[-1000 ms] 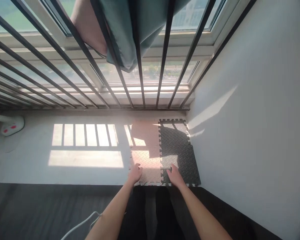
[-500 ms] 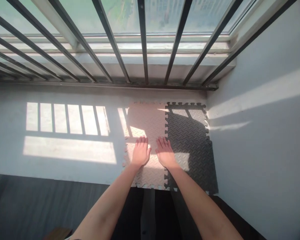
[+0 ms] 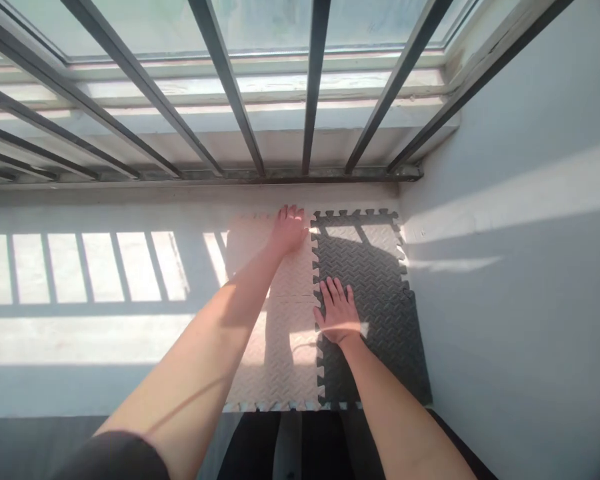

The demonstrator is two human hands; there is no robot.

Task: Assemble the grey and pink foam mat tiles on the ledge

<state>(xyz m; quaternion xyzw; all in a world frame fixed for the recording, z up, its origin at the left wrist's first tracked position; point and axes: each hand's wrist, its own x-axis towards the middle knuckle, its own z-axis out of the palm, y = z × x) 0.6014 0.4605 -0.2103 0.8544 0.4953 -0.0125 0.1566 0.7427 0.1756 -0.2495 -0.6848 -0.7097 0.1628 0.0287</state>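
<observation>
Two foam floor mats with interlocking edges lie side by side: a pale pink-beige mat (image 3: 280,353) and a dark grey mat (image 3: 380,347), both with a tread pattern. My left hand (image 3: 289,231) rests flat on the far end of the pale mat, close to the seam and holding nothing. My right hand (image 3: 337,311) lies flat on the dark mat beside the seam, fingers spread and empty.
Dark metal window bars (image 3: 225,87) and a window sill run along the far side. A white wall (image 3: 505,267) stands to the right of the mats. Sunlight stripes cross the pale floor (image 3: 80,333) to the left.
My left hand has slid forward to the far end of the pale mat. My right hand has moved from the pale mat onto the dark one. The view has shifted slightly.
</observation>
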